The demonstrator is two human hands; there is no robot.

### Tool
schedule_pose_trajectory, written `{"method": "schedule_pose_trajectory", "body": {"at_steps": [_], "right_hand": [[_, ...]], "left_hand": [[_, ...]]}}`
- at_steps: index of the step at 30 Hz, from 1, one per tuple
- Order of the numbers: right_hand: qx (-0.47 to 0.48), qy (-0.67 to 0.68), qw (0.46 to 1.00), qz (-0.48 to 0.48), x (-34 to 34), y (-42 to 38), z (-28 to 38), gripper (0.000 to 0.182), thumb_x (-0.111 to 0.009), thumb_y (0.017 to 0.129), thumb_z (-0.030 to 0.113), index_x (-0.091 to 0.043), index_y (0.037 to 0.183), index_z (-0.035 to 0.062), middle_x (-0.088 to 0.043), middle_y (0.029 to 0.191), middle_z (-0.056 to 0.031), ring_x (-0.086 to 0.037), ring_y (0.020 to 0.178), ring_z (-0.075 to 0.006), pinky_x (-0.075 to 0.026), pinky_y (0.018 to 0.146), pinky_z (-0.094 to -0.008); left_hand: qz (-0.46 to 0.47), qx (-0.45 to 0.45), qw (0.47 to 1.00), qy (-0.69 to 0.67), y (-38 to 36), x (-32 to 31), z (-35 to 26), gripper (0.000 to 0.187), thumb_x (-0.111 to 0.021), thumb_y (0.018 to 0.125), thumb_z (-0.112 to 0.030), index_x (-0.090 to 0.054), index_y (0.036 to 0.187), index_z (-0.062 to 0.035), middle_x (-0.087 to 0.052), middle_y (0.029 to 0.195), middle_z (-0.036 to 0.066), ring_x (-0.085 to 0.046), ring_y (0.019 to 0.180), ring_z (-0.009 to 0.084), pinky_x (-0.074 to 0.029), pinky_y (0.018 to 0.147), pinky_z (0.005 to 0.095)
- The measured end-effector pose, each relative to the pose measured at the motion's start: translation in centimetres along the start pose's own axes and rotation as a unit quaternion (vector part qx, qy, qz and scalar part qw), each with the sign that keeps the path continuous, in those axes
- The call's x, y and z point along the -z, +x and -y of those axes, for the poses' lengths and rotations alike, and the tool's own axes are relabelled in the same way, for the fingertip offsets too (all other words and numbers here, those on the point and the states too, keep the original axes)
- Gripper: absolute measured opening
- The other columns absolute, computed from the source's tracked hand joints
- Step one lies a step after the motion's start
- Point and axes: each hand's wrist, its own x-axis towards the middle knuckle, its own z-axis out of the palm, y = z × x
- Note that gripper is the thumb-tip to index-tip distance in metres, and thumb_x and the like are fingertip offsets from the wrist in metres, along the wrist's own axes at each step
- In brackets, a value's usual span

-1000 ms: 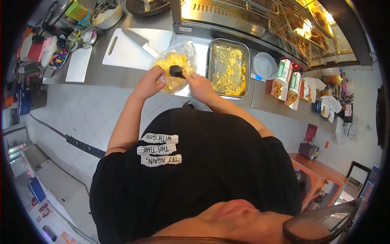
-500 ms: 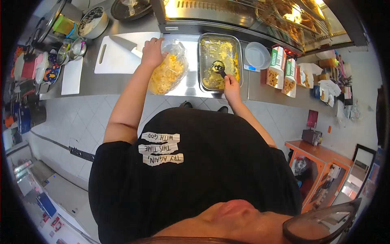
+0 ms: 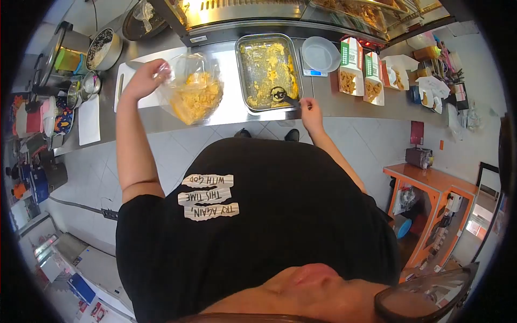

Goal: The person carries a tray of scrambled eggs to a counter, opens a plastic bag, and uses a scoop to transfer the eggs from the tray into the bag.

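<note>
My left hand [image 3: 146, 78] grips the top of a clear plastic bag [image 3: 194, 94] full of yellow fried pieces and holds it up over the steel counter [image 3: 226, 113]. My right hand [image 3: 311, 109] sits at the counter's near edge, beside the handle of a black scoop [image 3: 280, 96] that rests in a metal tray [image 3: 242, 75] with a wire rack and yellow crumbs. Whether the fingers still touch the handle I cannot tell.
A white cutting board [image 3: 132, 81] lies behind the bag. A clear lidded tub [image 3: 320, 54] on a scale and two filled snack cartons [image 3: 358, 75] stand right of the tray. A heated display case [image 3: 280, 11] runs along the back. Pots and bowls [image 3: 81, 59] crowd the left end.
My left hand has lifted the bag up and to the left. My right hand took the scoop from the bag to the tray, then drew back to the counter's edge.
</note>
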Motion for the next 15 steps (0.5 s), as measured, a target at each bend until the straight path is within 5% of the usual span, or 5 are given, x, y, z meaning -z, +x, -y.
{"method": "schedule_pose_trajectory", "body": {"at_steps": [3, 5, 7, 9, 15], "right_hand": [[-0.112, 0.068, 0.991, -0.006, -0.2, 3.0, -2.1, 0.03, -0.056, 0.094, 0.03, -0.058, 0.106, 0.0028, -0.06, 0.086, -0.0024, -0.051, 0.068, -0.0102, -0.044, 0.061, -0.0249], [-0.179, 0.135, 0.966, 0.125, 0.6, 4.4, -1.7, 0.032, -0.057, 0.093, 0.031, -0.057, 0.108, 0.0027, -0.059, 0.087, -0.0032, -0.053, 0.07, -0.0106, -0.046, 0.06, -0.025], [-0.225, 0.174, 0.933, 0.222, 1.2, 5.1, 0.1, 0.032, -0.057, 0.092, 0.032, -0.057, 0.105, 0.0028, -0.058, 0.088, -0.0037, -0.055, 0.074, -0.0115, -0.049, 0.057, -0.0245], [-0.212, 0.163, 0.926, 0.265, 1.6, 5.8, -0.1, 0.031, -0.057, 0.092, 0.032, -0.057, 0.102, 0.0026, -0.058, 0.088, -0.0039, -0.055, 0.074, -0.0115, -0.05, 0.057, -0.0241], [-0.158, 0.21, 0.905, 0.335, 0.5, 7.1, -2.2, 0.03, -0.054, 0.08, 0.011, -0.053, 0.11, 0.006, -0.059, 0.088, -0.0039, -0.057, 0.072, -0.0119, -0.05, 0.055, -0.0273]], "left_hand": [[-0.06, 0.062, 0.996, -0.006, -5.0, 1.8, -4.2, 0.018, -0.059, 0.088, -0.016, -0.056, 0.098, -0.0006, -0.059, 0.085, 0.006, -0.055, 0.082, 0.0131, -0.045, 0.076, 0.0309], [-0.068, 0.122, 0.988, -0.059, -7.8, 2.5, -6.9, 0.014, -0.058, 0.089, -0.014, -0.055, 0.091, 0.0001, -0.056, 0.079, 0.003, -0.051, 0.076, 0.0108, -0.043, 0.071, 0.0278], [-0.114, 0.087, 0.988, -0.058, -11.1, 2.5, -8.4, 0.012, -0.057, 0.089, -0.012, -0.054, 0.089, -0.0004, -0.053, 0.078, 0.0, -0.048, 0.074, 0.008, -0.041, 0.068, 0.0258], [-0.171, 0.015, 0.984, -0.041, -13.9, 1.9, -9.1, 0.011, -0.057, 0.09, -0.012, -0.053, 0.087, -0.0022, -0.05, 0.076, -0.003, -0.046, 0.073, 0.0049, -0.039, 0.065, 0.0239], [-0.257, 0.1, 0.938, -0.21, -13.1, 1.1, -11.1, 0.012, -0.058, 0.092, -0.018, -0.056, 0.093, -0.0056, -0.049, 0.076, -0.005, -0.044, 0.07, 0.0057, -0.038, 0.066, 0.0219]]}}
